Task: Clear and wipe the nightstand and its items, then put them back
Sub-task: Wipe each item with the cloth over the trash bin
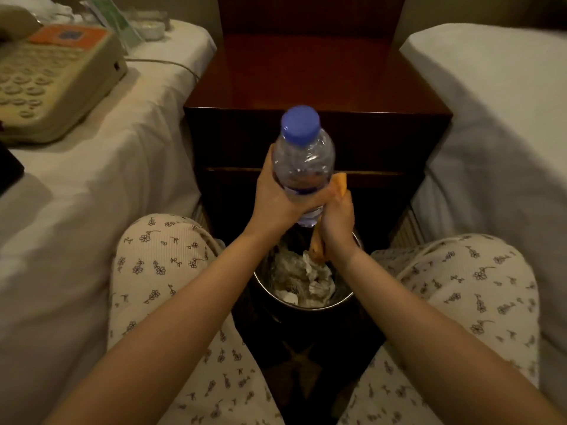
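Observation:
A clear plastic water bottle [302,157] with a blue cap stands upright in mid-air in front of the dark wooden nightstand [316,84]. My left hand [277,199] grips the bottle's lower half from the left. My right hand [337,222] holds an orange cloth [339,183] bunched against the bottle's lower right side; the cloth's tail hangs below my fist. The nightstand's top is bare.
A beige telephone [52,78], a green-printed packet [113,19] and a small glass dish [150,26] lie on the left bed [101,167]. A metal waste bin [306,305] with crumpled paper stands between my knees. Another white bed [497,111] is at the right.

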Action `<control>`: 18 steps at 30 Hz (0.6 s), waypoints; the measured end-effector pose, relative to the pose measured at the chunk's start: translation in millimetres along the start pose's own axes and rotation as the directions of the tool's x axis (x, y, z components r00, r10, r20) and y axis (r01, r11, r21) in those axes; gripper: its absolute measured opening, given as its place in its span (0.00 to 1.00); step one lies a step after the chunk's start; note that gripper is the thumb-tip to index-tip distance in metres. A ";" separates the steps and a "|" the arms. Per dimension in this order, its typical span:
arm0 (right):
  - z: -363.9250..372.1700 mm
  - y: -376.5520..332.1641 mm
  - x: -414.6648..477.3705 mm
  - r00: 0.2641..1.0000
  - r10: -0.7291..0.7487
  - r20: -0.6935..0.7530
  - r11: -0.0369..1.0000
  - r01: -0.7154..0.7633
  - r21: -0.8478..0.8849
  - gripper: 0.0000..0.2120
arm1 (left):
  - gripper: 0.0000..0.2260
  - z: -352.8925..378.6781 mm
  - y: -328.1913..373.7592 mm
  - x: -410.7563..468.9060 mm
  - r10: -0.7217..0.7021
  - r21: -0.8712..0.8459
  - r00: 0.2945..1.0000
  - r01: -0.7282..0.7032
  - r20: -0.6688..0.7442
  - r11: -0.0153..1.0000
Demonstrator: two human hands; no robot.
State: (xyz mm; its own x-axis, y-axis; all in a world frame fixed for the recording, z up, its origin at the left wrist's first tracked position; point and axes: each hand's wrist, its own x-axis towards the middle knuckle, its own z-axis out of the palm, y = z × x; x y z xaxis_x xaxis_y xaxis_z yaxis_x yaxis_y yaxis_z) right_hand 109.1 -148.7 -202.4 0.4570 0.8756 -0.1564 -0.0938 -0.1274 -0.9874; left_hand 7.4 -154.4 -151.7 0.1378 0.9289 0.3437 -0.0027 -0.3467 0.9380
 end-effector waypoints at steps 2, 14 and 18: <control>-1.0 0.7 -1.5 0.992 0.117 0.046 0.990 -0.121 0.075 0.15 | 0.43 -9.2 2.1 3.1 -0.099 -0.135 0.995 0.102 0.023 0.986; -15.3 -17.6 -15.3 0.873 0.398 0.282 0.773 -0.484 0.410 0.18 | 0.34 -43.0 22.2 7.7 -0.171 -0.662 0.967 0.253 0.188 0.705; -11.6 -19.3 -16.9 0.868 0.391 0.306 0.806 -0.483 0.343 0.12 | 0.39 -44.1 31.1 7.4 -0.263 -0.651 0.946 0.321 0.188 0.688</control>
State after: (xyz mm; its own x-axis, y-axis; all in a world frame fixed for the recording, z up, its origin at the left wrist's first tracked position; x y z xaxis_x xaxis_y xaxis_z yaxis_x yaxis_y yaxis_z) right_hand 113.4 -166.4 -181.0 0.0899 0.8529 -0.5143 -0.5995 -0.3660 -0.7118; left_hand -35.4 -152.6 -118.0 0.3169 0.9459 0.0696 -0.6025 0.1441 0.7850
